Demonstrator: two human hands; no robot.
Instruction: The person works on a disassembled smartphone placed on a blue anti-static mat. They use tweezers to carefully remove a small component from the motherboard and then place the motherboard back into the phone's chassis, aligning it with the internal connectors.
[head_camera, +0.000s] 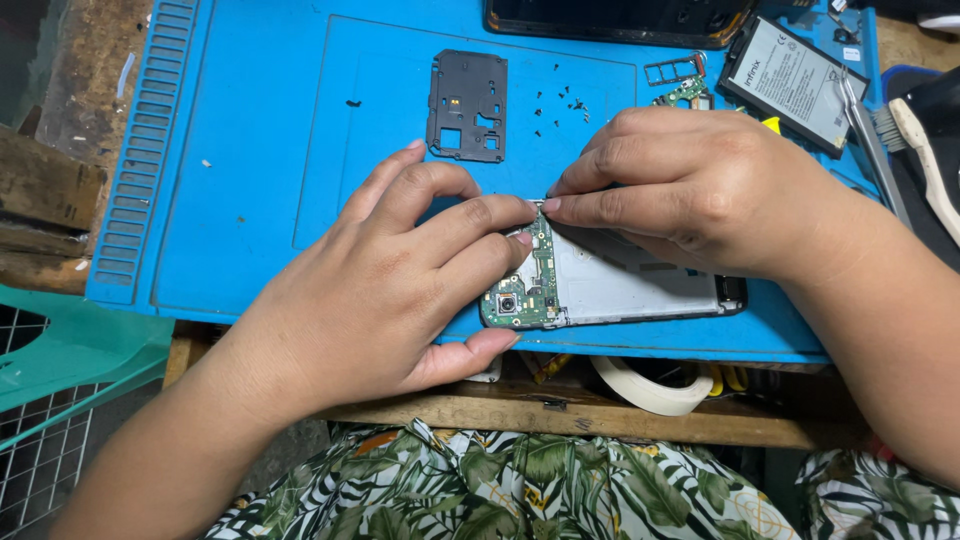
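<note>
the opened phone (620, 285) lies on its face at the near edge of the blue work mat (250, 200), its back off and the green circuit board (525, 290) showing at its left end. the left hand (400, 290) grips that left end, fingers curled over the far side and the thumb pressed under the near side. the right hand (690, 185) rests over the middle of the phone, its thumb and forefinger pinched together at the far edge of the board; whether they hold anything between them cannot be told. farther off on the mat lie a black plastic cover plate (467, 105), a scatter of small screws (560, 105) just right of it, and a battery (793, 82) at the far right. a brush (925, 150) sits at the right edge.
</note>
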